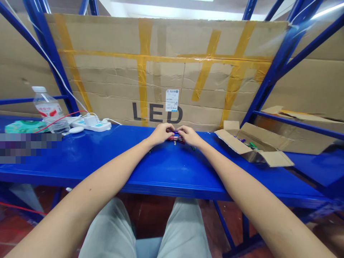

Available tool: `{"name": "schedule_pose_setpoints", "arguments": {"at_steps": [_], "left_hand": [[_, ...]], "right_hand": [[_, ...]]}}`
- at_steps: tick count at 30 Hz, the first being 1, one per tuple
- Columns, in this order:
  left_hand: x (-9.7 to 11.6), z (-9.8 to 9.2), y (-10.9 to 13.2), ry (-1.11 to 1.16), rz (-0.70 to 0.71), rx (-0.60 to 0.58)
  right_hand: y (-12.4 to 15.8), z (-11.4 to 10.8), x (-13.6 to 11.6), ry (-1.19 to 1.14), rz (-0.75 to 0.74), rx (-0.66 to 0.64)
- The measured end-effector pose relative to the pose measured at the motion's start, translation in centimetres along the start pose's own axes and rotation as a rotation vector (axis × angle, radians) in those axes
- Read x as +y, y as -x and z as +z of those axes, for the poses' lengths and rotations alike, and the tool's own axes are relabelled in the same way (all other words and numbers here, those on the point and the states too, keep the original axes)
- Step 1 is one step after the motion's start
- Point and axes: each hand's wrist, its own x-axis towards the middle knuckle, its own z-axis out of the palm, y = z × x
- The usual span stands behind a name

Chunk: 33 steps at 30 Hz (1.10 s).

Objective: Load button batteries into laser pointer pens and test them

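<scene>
My left hand (160, 134) and my right hand (189, 136) meet over the middle of the blue table. Their fingertips pinch a small purple-blue item between them, too small to name. Just below the fingertips lies a dark red, shiny pen-like object (177, 139), with a small silvery piece (175, 143) in front of it. A bit of green (193, 148) shows beneath my right hand. Something small and dark is partly hidden under my left wrist.
An open cardboard box (236, 143) with purple and green items stands at right. A water bottle (49, 111), a power strip (94, 123) with cables and a green packet (25, 126) are at left. A large carton (113, 79) stands behind the table.
</scene>
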Motion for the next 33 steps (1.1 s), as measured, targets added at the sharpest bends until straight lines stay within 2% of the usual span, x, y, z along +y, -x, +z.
{"name": "schedule_pose_setpoints", "arguments": {"at_steps": [3, 5, 9, 15, 19, 23, 28, 33], "left_hand": [[0.1, -0.2, 0.0, -0.215, 0.149, -0.042], [0.2, -0.4, -0.1, -0.319, 0.212, -0.069], [0.3, -0.5, -0.4, -0.421, 0.159, -0.060], [-0.8, -0.4, -1.5, -0.340, 0.029, -0.083], [-1.8, -0.4, -2.5, -0.316, -0.092, -0.099], [-2.9, -0.1, -3.3, -0.284, -0.181, -0.128], [-4.5, 0.3, -3.8, -0.233, -0.270, -0.148], [-5.6, 0.5, -3.9, -0.197, -0.320, -0.168]], "right_hand": [[-0.1, 0.2, 0.3, -0.314, 0.148, -0.078], [-0.1, 0.1, 0.5, -0.388, 0.174, -0.084], [-0.2, -0.2, 0.7, -0.215, 0.139, -0.001], [-1.0, -0.2, 1.2, 0.129, 0.055, 0.123], [-1.6, -0.5, 2.1, 0.407, -0.027, 0.098], [-1.7, -0.7, 2.8, 0.543, -0.023, 0.074], [-1.7, -0.3, 3.0, 0.636, 0.037, 0.034], [-1.8, 0.0, 3.2, 0.617, 0.077, 0.022]]}}
